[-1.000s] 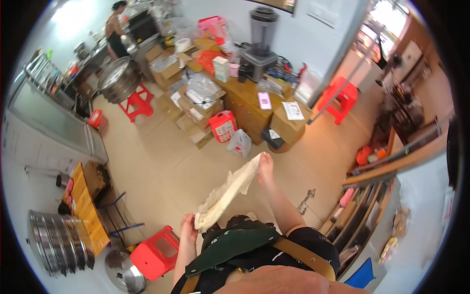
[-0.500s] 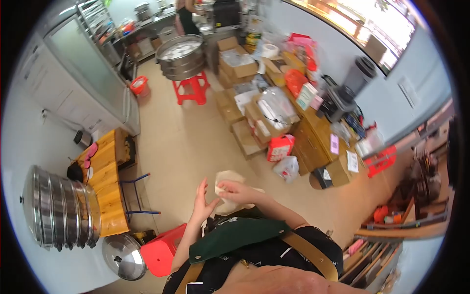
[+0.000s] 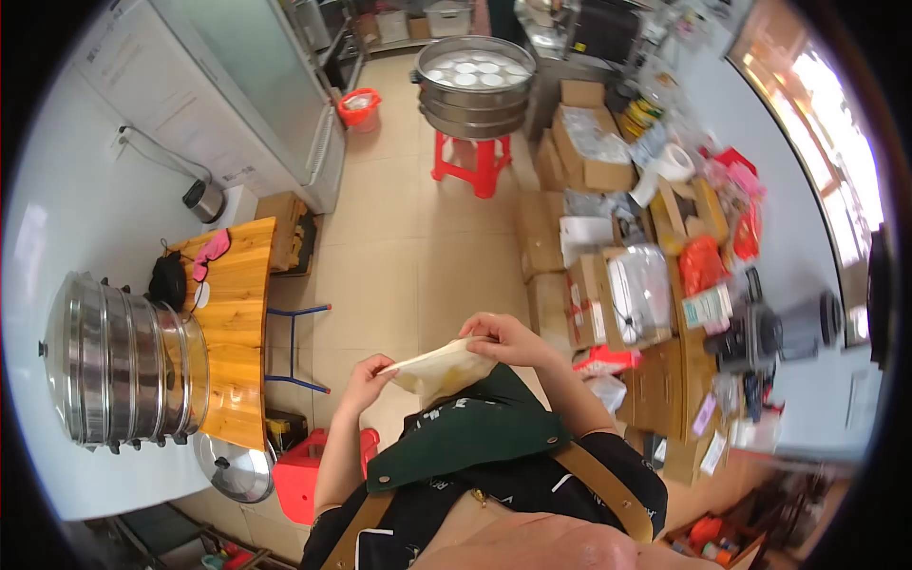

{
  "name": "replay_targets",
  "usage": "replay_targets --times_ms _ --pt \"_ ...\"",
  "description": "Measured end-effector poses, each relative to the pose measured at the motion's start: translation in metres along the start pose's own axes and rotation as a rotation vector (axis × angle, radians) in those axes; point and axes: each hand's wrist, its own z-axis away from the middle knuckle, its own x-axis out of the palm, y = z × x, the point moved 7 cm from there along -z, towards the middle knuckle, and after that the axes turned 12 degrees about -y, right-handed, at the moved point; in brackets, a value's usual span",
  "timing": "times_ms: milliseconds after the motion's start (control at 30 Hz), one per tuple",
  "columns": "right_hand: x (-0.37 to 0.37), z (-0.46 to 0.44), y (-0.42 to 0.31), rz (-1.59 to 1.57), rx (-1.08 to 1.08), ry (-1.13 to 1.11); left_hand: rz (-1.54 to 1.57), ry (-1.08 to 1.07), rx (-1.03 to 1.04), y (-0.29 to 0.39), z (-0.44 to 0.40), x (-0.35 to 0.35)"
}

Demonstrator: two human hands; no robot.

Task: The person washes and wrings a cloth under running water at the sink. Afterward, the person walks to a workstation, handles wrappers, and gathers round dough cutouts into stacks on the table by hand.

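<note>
A cream-coloured cloth (image 3: 439,371) with yellowish patches is stretched between my two hands, in front of the dark green apron (image 3: 467,437). My left hand (image 3: 366,380) pinches its left corner between thumb and fingers. On the other side, my right hand (image 3: 502,339) grips the upper right edge, with the fingers curled over it. The cloth's lower part hangs down against the apron.
Left, a stacked metal steamer (image 3: 123,366) stands by a wooden table (image 3: 237,332), with a lid (image 3: 237,470) and red stool (image 3: 296,484) below. Ahead, a steamer with round white pieces (image 3: 473,104) rests on a red stool (image 3: 480,171). Cardboard boxes (image 3: 546,228) line the right.
My left hand has taken hold of the cloth's left corner, having been apart from it. The cloth is now spread between both hands. The view has turned left.
</note>
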Motion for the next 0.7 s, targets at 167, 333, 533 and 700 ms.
replay_targets --times_ms 167,333,533,700 --pt "-0.089 -0.072 -0.006 0.441 0.066 0.059 0.206 0.195 0.011 0.065 -0.055 -0.07" --pt "-0.154 -0.154 0.063 0.916 0.239 -0.154 -0.033 0.28 0.179 0.149 -0.1 -0.111" --pt "-0.237 -0.254 0.114 0.958 0.385 -0.114 0.001 0.616 0.218 0.151 -0.116 -0.228" --pt "-0.31 -0.352 0.122 0.988 0.209 0.067 0.121 0.807 0.334 0.128 -0.151 -0.348"
